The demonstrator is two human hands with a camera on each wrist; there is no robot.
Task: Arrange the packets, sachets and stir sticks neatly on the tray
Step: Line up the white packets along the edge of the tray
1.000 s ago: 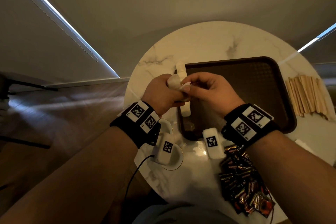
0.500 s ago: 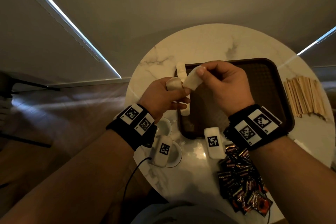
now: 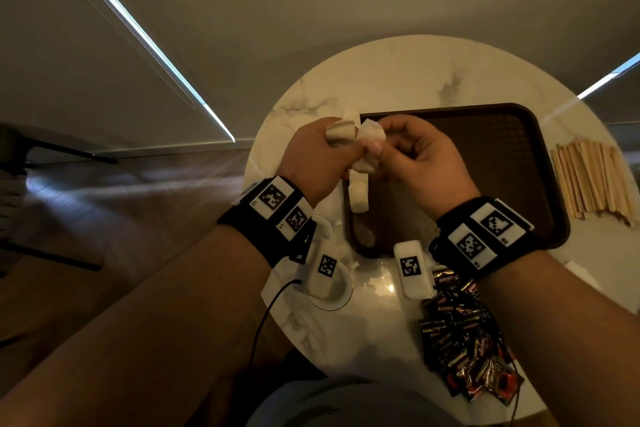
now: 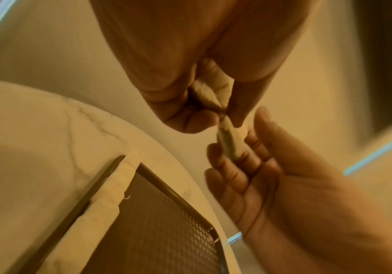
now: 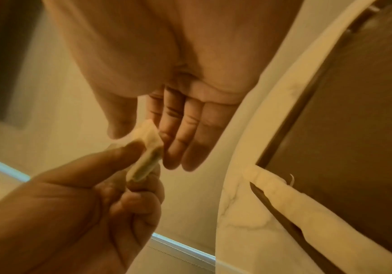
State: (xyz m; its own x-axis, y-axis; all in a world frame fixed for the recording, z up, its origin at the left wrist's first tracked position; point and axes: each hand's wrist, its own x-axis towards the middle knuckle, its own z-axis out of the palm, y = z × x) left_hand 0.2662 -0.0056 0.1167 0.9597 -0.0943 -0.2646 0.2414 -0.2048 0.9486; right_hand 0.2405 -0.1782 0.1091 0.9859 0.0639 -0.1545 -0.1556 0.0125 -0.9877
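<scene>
My left hand grips a small stack of white sachets above the left edge of the brown tray. My right hand is close against it and pinches one white sachet between thumb and fingers. In the right wrist view that sachet stands between both hands' fingertips. A row of white sachets lies along the tray's left rim. Wooden stir sticks lie in a pile to the right of the tray. Dark packets are heaped at the table's near edge.
The round marble table ends just left of the tray, with floor beyond. A small white saucer sits under my left wrist. Most of the tray's floor is bare. A black cable hangs off the near edge.
Half a second ago my right hand had lifted one sachet up away from the left hand. It has now come back down against the left hand's stack, sachet still pinched.
</scene>
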